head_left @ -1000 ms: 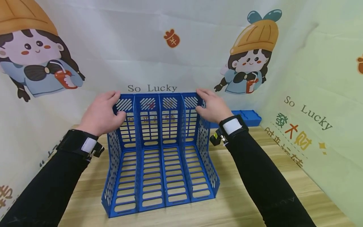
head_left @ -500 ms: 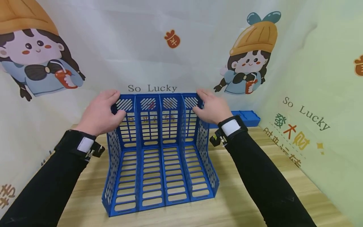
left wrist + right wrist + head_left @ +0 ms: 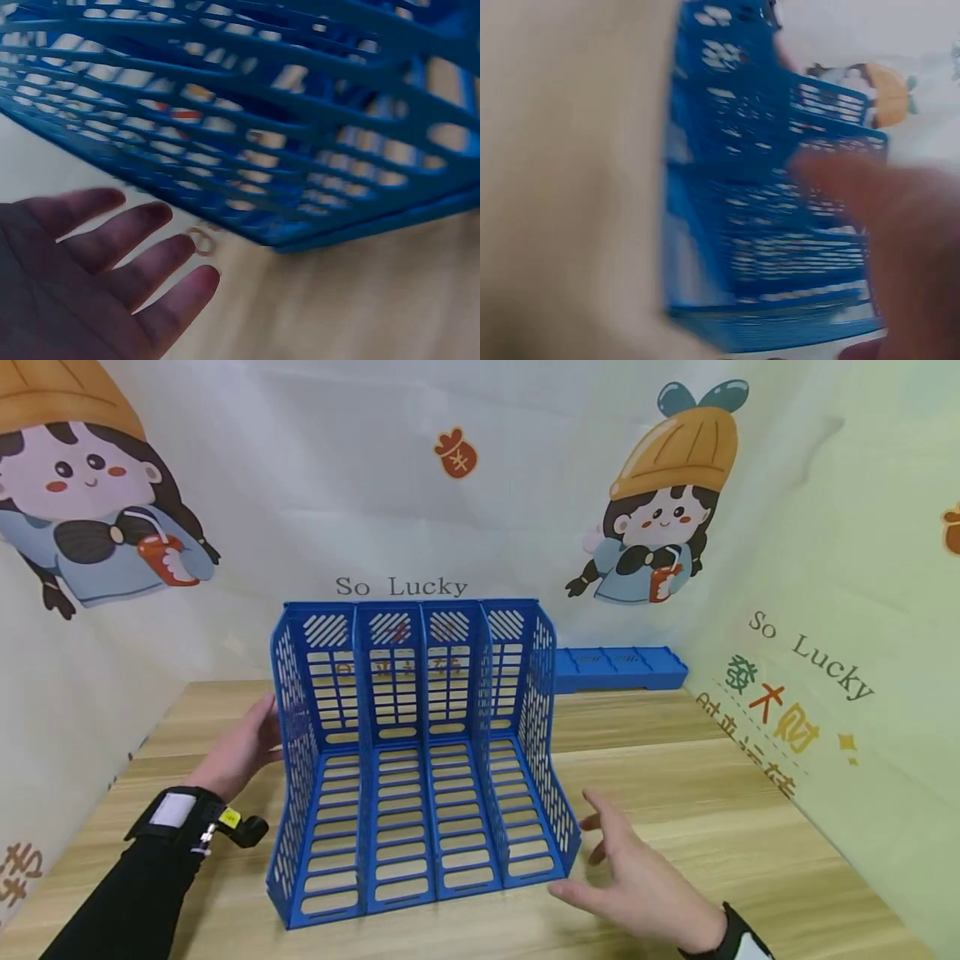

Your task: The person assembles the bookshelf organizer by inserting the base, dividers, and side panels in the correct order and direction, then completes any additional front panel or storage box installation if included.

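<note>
A blue plastic file rack with slotted walls and several upright compartments stands on the table. Beside its left wall is my left hand, partly hidden behind that wall in the head view. The left wrist view shows this hand with fingers spread and extended, apart from the rack. My right hand is near the front right corner of the rack, thumb and fingers parted, nothing between them. In the right wrist view the right hand is blurred in front of the rack; whether it touches cannot be told.
A low blue plastic piece lies behind the rack on the right, against the back cloth. The wood-grain table extends to both sides. Printed cloth hangs behind and along the sides.
Both hands have let go of the rack's top corners. The left has come down along the left wall, the right down to the front right corner. The rack stays in place.
</note>
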A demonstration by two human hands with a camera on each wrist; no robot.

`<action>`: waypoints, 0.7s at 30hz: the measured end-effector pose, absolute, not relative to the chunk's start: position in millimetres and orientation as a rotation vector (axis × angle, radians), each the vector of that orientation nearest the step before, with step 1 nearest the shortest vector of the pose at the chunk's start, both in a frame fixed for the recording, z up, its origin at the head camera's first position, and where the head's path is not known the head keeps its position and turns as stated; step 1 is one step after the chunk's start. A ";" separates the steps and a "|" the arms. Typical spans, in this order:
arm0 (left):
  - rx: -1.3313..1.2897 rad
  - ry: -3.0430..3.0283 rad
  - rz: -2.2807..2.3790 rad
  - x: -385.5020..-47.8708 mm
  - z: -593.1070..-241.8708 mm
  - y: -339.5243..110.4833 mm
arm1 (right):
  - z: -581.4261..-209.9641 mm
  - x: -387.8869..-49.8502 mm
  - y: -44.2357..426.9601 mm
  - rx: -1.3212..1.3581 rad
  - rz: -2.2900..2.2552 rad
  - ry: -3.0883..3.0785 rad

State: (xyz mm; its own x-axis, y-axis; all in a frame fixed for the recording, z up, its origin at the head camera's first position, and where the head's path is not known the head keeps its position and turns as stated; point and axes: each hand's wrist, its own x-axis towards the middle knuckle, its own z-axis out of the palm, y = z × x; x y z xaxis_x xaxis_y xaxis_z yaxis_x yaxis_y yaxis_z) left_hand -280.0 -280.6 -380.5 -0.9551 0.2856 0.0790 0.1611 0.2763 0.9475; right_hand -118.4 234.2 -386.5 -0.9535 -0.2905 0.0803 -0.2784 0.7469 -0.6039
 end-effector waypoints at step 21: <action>0.230 2.478 1.865 -272.4 -411.1 -279.8 | -407.3 -257.2 259.0 -0.044 -1.497 2.384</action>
State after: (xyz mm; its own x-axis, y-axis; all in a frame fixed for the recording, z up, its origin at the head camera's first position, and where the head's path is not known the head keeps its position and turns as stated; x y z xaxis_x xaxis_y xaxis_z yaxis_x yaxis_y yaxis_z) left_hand -272.4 -279.8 -411.1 -0.9885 0.1374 0.0633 0.0988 0.2701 0.9577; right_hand -257.2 259.0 -407.3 -0.9468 -0.1962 -0.2550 0.1445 0.4487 -0.8819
